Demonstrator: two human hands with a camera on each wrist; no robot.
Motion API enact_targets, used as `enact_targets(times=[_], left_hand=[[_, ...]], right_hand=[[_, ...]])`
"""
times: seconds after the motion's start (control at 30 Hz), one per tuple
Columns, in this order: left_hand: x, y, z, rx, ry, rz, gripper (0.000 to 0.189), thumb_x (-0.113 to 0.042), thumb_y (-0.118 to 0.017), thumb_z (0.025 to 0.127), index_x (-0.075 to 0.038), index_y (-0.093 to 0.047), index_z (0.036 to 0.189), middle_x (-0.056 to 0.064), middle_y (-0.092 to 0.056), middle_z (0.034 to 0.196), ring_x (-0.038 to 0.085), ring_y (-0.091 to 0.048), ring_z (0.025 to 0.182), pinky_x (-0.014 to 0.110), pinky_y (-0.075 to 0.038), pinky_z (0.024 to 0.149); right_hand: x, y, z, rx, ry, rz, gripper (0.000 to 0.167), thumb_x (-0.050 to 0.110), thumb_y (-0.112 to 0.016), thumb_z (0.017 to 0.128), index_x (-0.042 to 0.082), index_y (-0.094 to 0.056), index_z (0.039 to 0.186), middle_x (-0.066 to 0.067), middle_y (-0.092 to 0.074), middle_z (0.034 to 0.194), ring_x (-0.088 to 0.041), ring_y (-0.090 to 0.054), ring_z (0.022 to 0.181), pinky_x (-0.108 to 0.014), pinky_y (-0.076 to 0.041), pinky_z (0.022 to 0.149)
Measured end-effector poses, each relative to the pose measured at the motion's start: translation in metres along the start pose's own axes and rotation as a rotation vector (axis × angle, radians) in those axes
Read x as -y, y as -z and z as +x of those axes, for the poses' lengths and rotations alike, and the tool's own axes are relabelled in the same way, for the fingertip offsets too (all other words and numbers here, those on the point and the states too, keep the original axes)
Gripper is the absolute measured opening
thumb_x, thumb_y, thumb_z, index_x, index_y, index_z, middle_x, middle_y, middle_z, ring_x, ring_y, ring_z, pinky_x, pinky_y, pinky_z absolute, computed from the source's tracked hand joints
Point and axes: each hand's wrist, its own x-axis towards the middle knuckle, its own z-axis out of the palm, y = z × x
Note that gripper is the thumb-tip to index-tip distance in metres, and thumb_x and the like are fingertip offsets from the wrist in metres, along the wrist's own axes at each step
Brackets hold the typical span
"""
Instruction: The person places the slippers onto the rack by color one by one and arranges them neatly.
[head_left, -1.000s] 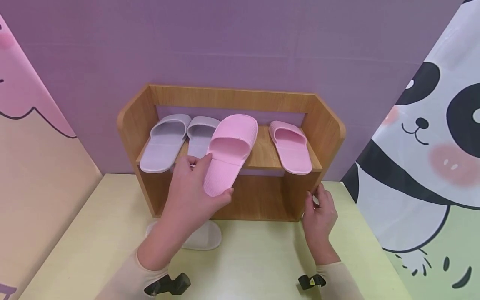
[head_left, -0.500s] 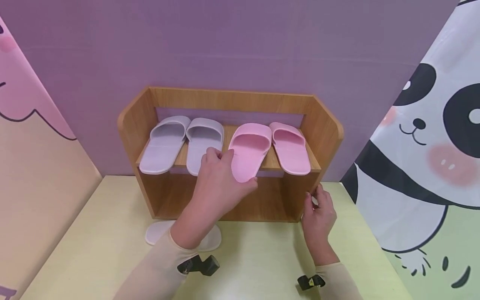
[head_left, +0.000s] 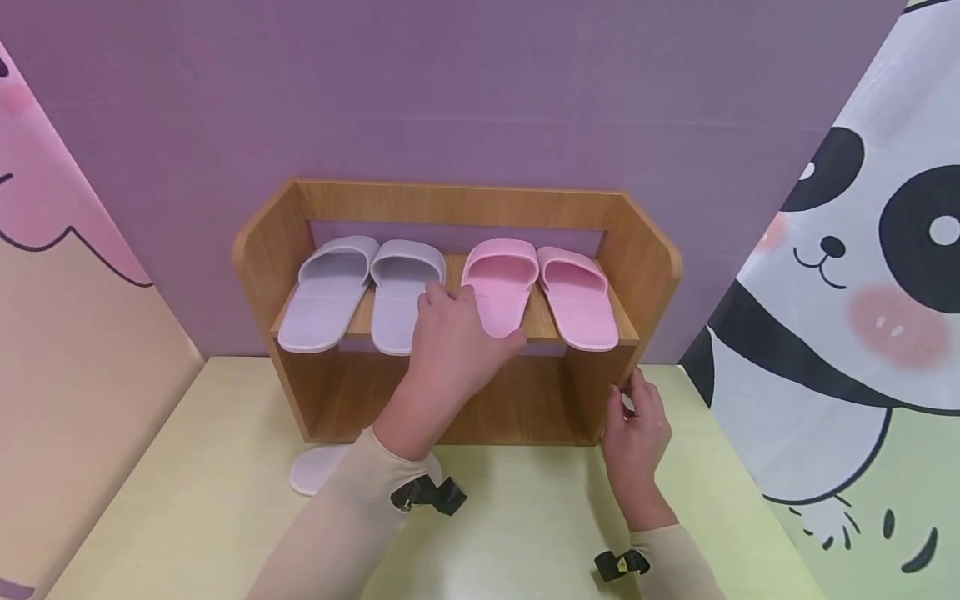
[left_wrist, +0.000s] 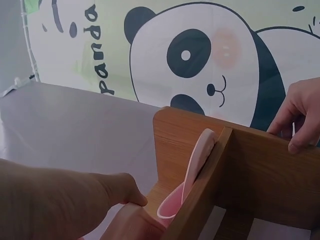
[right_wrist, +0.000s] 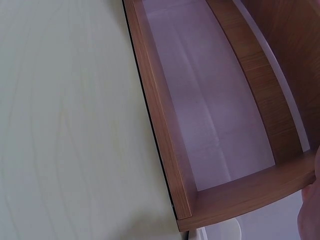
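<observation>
Your left hand (head_left: 459, 342) is at the upper shelf, clamped on the left-hand pink ribbed open-toe slipper (head_left: 501, 275): thumb at the heel end, fingers along its left side. That slipper is over the upper shelf of the two-tier brown wood-grain rack (head_left: 465, 203), strap toward the back, heel end toward you; whether the sole lies flat, you cannot tell from here. Just beside it, on your right, rests the matching pink slipper (head_left: 577, 300), angled, its heel end over the shelf's front edge.

Your right hand (head_left: 636, 433) grips the rack's right side panel low at the front edge, thumb and fingers on opposite faces; the left wrist view shows the same pinch.

Left half of the shelf: two pale lavender slippers (head_left: 327, 292), side by side, heel ends likewise past the edge. A white slipper sole (head_left: 318, 469) lies on the pale yellow wood-grain table (head_left: 517, 525) before the rack, partly hidden by your beige left sleeve (head_left: 341, 517).

Behind: a plain purple wall (head_left: 480, 100). To your right, a panda-printed panel (head_left: 862, 275); to your left, a pink-and-peach cartoon panel (head_left: 67, 183).
</observation>
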Motion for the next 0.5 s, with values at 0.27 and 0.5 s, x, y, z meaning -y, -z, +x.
enact_targets(times=[0.27,0.5], left_hand=[[-0.007,-0.009,0.010,0.006,0.014,0.067,0.092,-0.068,-0.085,0.084,0.010,-0.068,0.129,0.027,-0.055,0.124,0.043,-0.059,0.117,0.048,-0.059,0.093],[-0.015,-0.014,0.018,0.017,0.027,0.102,0.084,-0.066,-0.078,0.088,0.010,-0.069,0.123,0.025,-0.057,0.121,0.039,-0.057,0.116,0.045,-0.059,0.089]], right_hand=[[0.001,0.000,0.000,0.005,-0.007,0.005,0.036,0.009,-0.070,0.109,0.011,-0.071,0.145,-0.016,-0.073,0.120,-0.032,-0.076,0.111,-0.056,-0.065,0.085],[0.001,0.001,0.000,0.012,-0.012,-0.003,0.037,0.012,-0.071,0.109,0.012,-0.071,0.145,-0.015,-0.073,0.121,-0.030,-0.076,0.112,-0.052,-0.065,0.085]])
